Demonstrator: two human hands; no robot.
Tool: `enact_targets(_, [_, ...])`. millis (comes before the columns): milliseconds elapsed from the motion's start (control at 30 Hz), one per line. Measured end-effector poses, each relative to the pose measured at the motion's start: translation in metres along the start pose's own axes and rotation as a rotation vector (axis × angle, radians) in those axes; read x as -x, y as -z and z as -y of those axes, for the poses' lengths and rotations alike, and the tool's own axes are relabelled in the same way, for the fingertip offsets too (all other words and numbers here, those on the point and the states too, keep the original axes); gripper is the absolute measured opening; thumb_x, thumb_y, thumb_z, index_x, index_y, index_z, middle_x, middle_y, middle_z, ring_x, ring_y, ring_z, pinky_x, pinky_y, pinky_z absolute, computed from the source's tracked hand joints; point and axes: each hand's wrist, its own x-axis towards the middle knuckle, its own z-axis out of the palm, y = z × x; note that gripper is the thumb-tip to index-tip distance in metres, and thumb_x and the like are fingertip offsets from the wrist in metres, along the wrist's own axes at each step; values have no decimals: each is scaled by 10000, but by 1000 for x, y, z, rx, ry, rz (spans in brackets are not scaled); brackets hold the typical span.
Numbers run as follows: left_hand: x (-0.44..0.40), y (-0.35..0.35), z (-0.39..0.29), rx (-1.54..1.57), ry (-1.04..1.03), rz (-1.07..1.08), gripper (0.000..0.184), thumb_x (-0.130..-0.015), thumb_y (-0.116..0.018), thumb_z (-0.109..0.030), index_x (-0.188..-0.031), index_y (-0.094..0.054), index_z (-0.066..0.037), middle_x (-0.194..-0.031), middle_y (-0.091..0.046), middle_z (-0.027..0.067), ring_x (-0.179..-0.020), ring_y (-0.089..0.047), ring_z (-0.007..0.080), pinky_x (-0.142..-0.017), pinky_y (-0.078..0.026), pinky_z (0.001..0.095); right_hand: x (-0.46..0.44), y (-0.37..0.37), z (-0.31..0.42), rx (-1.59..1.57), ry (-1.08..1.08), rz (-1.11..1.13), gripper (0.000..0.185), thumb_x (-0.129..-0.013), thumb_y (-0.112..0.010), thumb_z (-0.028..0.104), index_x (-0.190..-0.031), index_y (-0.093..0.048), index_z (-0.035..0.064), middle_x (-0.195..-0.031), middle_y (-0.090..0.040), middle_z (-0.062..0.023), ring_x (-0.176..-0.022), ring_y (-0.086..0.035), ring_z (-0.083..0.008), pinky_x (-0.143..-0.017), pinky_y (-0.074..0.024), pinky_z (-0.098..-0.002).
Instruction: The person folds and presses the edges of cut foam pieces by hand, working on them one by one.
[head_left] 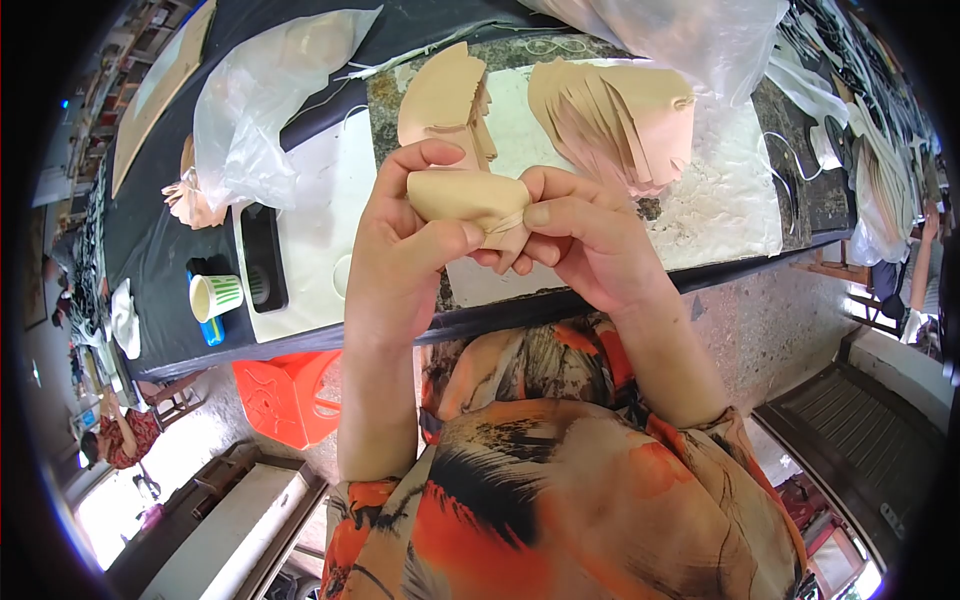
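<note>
A folded beige piece (455, 195) of thin, flexible material is held up in front of me over the table's near edge. My left hand (415, 235) grips its left and lower side, with the thumb pressed on its front. At its right end, the fingers and thumb of my right hand (570, 225) pinch the gathered edge. Behind my hands lie a smaller stack of beige pieces (440, 95) and a larger, fanned-out stack (615, 120), both on a white sheet (725, 190).
Plastic bags (270, 100) lie at the back left and back right. A black phone (263, 258), a paper cup (215, 297) and a blue object (212, 330) are on the left. A red container (287, 400) stands on the floor. Another person (125, 438) is far left.
</note>
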Motion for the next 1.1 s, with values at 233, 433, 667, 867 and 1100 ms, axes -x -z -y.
enact_targets(233, [5, -13, -2, -179, -71, -21, 685, -739, -602, 54, -1345, -297, -41, -996, -623, 157, -842, -632, 186, -708, -525, 285, 3, -4, -4, 148, 104, -31, 76, -878, -577, 108, -867, -543, 41, -760, -578, -15, -681, -530, -57, -646, -436, -204])
enact_targets(433, [1, -3, 1, -179, -34, -76, 699, -701, -606, 45, -1338, -335, -52, -977, -624, 119, -818, -615, 146, -651, -488, 251, 5, -7, -7, 344, 191, -79, 70, -872, -587, 100, -857, -556, 39, -776, -565, -1, -691, -511, -53, -651, -422, -205])
enact_targets(667, [1, 0, -3, -37, 39, -50, 710, -694, -624, 21, -1340, -339, -56, -975, -626, 114, -782, -605, 142, -603, -467, 255, 0, -1, -14, -153, -20, 46, 99, -851, -630, 123, -878, -579, 42, -776, -576, -4, -663, -524, -50, -623, -458, -212])
enact_targets(867, [5, -6, -9, -195, -6, -59, 719, -803, -646, -71, -1396, -241, -27, -1002, -637, 152, -852, -627, 163, -616, -517, 266, 6, -4, 4, 176, 10, -79, 142, -850, -670, 161, -873, -580, 53, -712, -547, 13, -533, -472, -25, -447, -386, -175])
enact_targets(1100, [3, 25, 10, 75, 177, -173, 479, -910, -584, -227, -1294, -440, 20, -1043, -636, 124, -926, -623, 180, -764, -506, 300, 7, 0, -1, 176, 132, -107, 125, -840, -691, 128, -862, -589, 57, -655, -525, 34, -488, -446, -10, -423, -346, -160])
